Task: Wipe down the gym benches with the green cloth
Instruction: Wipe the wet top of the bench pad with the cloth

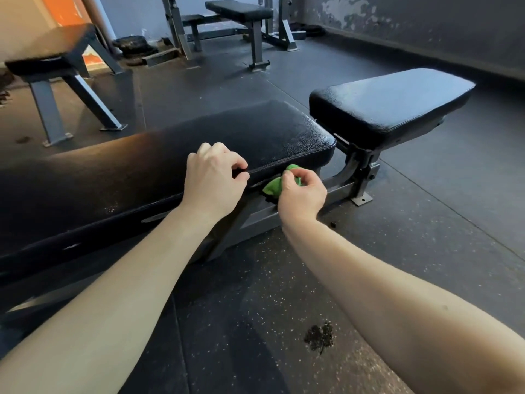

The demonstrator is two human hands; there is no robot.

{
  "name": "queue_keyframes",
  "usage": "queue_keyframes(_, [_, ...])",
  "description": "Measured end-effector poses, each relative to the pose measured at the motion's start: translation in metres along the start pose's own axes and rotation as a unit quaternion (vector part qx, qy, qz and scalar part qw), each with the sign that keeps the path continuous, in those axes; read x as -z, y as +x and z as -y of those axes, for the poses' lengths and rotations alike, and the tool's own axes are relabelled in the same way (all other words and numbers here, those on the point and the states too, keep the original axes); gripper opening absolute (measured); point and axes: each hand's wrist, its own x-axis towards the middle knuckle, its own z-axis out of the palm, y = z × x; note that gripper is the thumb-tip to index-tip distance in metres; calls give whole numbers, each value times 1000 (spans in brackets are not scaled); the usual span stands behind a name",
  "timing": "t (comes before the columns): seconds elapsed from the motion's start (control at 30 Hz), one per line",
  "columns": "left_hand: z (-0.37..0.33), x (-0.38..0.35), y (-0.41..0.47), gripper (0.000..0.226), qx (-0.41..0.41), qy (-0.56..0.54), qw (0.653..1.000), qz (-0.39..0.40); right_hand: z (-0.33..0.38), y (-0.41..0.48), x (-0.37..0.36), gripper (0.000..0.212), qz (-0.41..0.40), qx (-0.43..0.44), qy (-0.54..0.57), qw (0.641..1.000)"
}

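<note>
So, left bench (48, 52): flat dark pad, well apart from both hands; blurred, so I cannot tell whether it is wiped. Judged as left to do.
Long pad (127, 177): nearest bench, running from lower left up to centre. Fine pale speckling on the top near its right end, maybe spray, cannot say. Top does not read as clearly finished.
Left hand (213, 180): on the long pad's near edge, fingers curled over the top, thumb against the side; it grips the edge, likely as a brace.
Rear bench (238, 9): far back beside a rack, nothing near it. Judged as not yet reached.
Green cloth (272, 188): bunched small, tucked against the long pad's side edge and underside, just above the grey frame (341, 184).
Right hand (301, 196): fingers and thumb closed tight round the cloth, much of it hidden in the fist. Step in hand looks like the pad's lower edge, near its right end.
Seat pad (392, 106): same bench, tilted up, apart from the cloth; glossy, but shine alone proves no wipe. Judgement: one bench under way, the others outstanding.
</note>
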Motion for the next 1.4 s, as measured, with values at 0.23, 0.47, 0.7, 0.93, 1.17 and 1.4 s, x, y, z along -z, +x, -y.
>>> queue_keyframes(0.23, [1, 0, -1, 14, 0, -6, 1000, 1, -1, -8, 1, 6, 54, 44, -55, 996])
queue_keyframes(0.47, [15, 13, -10, 10, -3, 9, 1000, -1, 3, -23, -11, 3, 8, 29, -32, 999])
queue_keyframes(0.7, [25, 21, -15, 7, -5, -4, 1000, 8, 1, -30, -11, 4, 63, 76, -74, 992])
queue_keyframes(0.93, [31, 29, -19, 6, 4, -4, 1000, 19, 14, -29, -13, 10, 3, 57, -7, 998])
queue_keyframes(1.17, [30, 26, -18, 2, 7, -9, 1000, 16, 4, -53, -14, 2, 127, 95, -71, 985])
queue_keyframes(1.4, [8, 16, -15, 33, -64, -82, 991, 79, 35, -26, 47, 37, 231, 76, -119, 963])
